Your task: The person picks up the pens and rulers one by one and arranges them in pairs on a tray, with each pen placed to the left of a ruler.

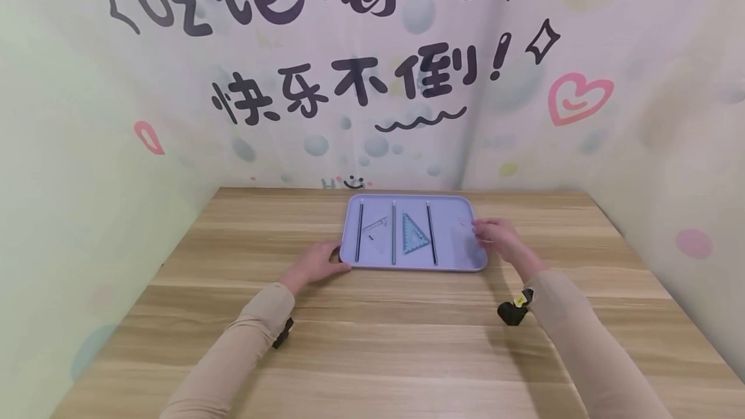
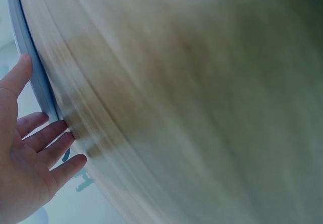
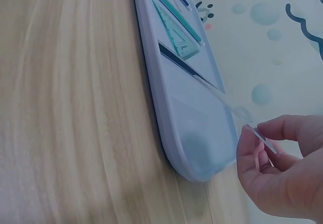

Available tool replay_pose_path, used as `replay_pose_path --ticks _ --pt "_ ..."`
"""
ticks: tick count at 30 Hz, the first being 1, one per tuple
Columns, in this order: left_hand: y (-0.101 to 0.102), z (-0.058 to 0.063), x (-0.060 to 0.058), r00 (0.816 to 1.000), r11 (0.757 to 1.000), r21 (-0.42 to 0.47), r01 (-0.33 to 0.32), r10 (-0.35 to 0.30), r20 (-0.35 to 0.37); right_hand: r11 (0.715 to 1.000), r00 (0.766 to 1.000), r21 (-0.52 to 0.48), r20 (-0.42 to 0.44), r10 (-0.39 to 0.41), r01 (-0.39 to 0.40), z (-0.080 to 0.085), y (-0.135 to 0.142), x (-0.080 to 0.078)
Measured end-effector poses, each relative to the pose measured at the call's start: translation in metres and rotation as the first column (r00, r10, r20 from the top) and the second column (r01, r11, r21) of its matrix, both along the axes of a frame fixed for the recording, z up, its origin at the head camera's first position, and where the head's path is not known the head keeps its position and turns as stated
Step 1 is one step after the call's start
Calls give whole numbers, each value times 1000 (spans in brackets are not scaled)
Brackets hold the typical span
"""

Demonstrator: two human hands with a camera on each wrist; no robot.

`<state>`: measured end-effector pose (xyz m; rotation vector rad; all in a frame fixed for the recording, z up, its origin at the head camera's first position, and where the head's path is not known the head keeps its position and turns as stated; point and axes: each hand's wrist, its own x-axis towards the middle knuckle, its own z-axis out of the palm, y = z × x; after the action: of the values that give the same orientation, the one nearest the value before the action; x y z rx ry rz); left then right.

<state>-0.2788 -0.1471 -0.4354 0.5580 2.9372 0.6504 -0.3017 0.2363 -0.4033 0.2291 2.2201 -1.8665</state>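
A lavender tray point(image 1: 413, 269) lies on the table. My left hand point(image 1: 317, 262) touches its near left corner, the thumb by the front rim; in the left wrist view this hand point(image 2: 30, 163) has its fingers spread beside the tray edge point(image 2: 31, 52). At the tray's right end my right hand point(image 1: 502, 238) pinches a thin clear plastic piece point(image 3: 229, 105) between thumb and fingers, tilted over the tray. Its full outline is hard to see. Three pencils lie in the tray: left point(image 1: 359, 231), middle point(image 1: 394, 231) and right point(image 1: 432, 233). Between them are a clear set square point(image 1: 374, 236) and a blue set square point(image 1: 409, 246).
The wooden table point(image 1: 372, 341) extends in front of the tray and to both sides. A printed wall cloth point(image 1: 291, 147) hangs right behind the table's far edge. Dark wrist devices point(image 1: 513, 311) sit at both sleeves.
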Motion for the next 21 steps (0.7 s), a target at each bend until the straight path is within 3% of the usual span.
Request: replay_pose_path --ticks 21 --pt "-1 -4 -3 1000 1000 -10 7 -7 -15 996 996 9 -18 -84 85 -15 -10 -19"
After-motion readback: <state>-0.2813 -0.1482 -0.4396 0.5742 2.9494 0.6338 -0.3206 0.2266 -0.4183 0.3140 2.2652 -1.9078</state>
